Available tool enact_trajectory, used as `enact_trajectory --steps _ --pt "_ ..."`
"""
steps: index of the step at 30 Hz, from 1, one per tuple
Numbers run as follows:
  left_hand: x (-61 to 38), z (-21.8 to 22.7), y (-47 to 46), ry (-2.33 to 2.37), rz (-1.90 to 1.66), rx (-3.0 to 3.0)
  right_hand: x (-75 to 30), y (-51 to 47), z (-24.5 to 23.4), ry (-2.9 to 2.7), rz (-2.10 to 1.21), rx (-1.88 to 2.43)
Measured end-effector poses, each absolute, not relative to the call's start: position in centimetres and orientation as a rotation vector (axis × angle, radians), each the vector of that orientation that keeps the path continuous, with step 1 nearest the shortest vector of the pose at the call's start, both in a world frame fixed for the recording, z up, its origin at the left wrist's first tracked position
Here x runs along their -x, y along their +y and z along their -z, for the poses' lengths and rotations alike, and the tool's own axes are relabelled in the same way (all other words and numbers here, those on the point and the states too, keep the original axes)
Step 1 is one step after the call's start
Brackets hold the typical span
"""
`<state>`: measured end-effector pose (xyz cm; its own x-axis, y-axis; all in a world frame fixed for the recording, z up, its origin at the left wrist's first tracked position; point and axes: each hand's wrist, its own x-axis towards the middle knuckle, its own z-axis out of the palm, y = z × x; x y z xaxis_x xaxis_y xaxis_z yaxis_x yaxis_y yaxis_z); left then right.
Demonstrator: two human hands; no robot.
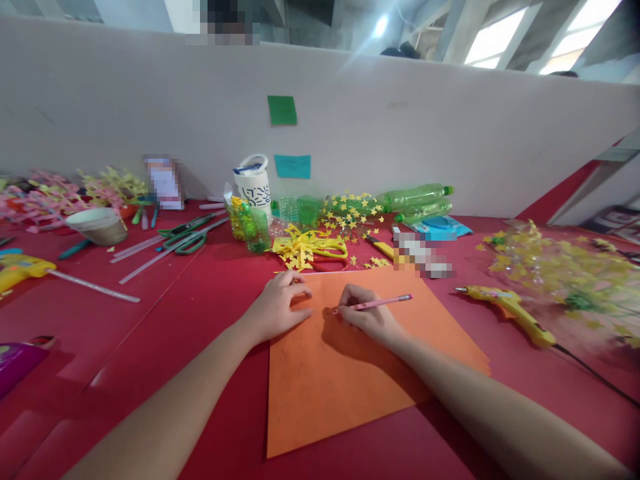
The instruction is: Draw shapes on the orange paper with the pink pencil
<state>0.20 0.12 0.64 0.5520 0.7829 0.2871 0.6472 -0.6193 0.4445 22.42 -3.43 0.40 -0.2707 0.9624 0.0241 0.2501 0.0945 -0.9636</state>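
Observation:
A large orange sheet of paper (340, 380) lies flat on the red table in front of me. My right hand (370, 317) rests on it, fingers closed around a pink pencil (383, 303) whose eraser end points right. The pencil's tip is by the thumb, close to a small faint mark on the paper. My left hand (285, 303) lies at the sheet's upper left edge, with its fingers spread and resting on the paper. Just beyond the sheet are yellow paper strips and stars (295, 248) and yellow-handled scissors (330, 250).
A yellow glue gun (515, 310) with a cord lies at right, beside yellow star sprays (550, 267). Green plastic bottles (417, 199) and a white patterned cup (253, 190) stand along the partition. Green-handled scissors (187, 240), another glue gun (25, 269) and a bowl (97, 225) are at left.

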Motion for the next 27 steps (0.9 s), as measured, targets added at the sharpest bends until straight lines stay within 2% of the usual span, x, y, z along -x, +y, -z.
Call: enact_trajectory --steps 15,27 --pt "-0.20 -0.51 0.18 1.193 -0.623 -2.464 -22.58 -3.40 -0.08 -1.662 -1.301 1.198" --pt "-0.25 -0.58 0.23 1.188 -0.628 -2.461 -22.03 -3.43 -0.52 -1.615 -1.227 1.264"
